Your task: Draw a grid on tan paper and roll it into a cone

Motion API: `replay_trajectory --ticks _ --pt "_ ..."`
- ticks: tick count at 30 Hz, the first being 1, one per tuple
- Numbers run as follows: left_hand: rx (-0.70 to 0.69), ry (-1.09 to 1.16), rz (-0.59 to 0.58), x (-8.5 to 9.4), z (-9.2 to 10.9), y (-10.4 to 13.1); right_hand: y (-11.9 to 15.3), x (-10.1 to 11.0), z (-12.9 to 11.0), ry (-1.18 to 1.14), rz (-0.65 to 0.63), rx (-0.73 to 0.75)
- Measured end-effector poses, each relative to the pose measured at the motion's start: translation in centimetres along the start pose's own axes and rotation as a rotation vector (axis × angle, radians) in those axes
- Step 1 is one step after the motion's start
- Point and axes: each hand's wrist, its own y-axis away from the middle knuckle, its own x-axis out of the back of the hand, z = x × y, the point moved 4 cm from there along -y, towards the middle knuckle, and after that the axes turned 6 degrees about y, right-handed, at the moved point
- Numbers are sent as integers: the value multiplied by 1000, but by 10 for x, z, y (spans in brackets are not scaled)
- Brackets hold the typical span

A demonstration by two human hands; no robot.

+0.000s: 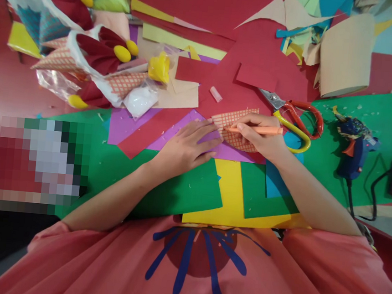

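My right hand (264, 134) is closed around an orange pen (269, 130), which lies slanted low over a checkered orange-and-cream piece (234, 118). That piece has a curved lower edge and rests on purple paper (184, 127). Flat on the purple paper, my left hand (194, 142) has its fingers stretched out, their tips at the left edge of the checkered piece. Scissors (288, 116) with one red and one yellow handle lie just beyond my right hand, blades pointing left. A small pale pink stick (216, 94) sits on red paper above the checkered piece.
A blue glue gun (351, 156) with a cord lies at right on green paper (384, 117). Behind it stands a beige paper roll (346, 55). Several checkered cones (62, 62) with red and white parts crowd the upper left. Paper scraps (297, 11) cover the back.
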Motion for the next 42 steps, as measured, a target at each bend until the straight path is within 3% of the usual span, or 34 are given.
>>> replay_trajectory --ticks 8,17,29,36,42 --pt "29 36 -24 0 -1 0 -2 0 -2 -38 -39 -86" --pt "20 26 -29 0 -2 0 -1 0 -1 -18 -7 -9" --pt "8 18 -8 1 -1 -1 -3 0 -4 -34 -66 -90" --pt "15 25 -39 2 0 -1 -4 5 0 -353 23 -167" --pt "-77 -2 -78 0 6 0 -1 5 -1 -210 56 -109"
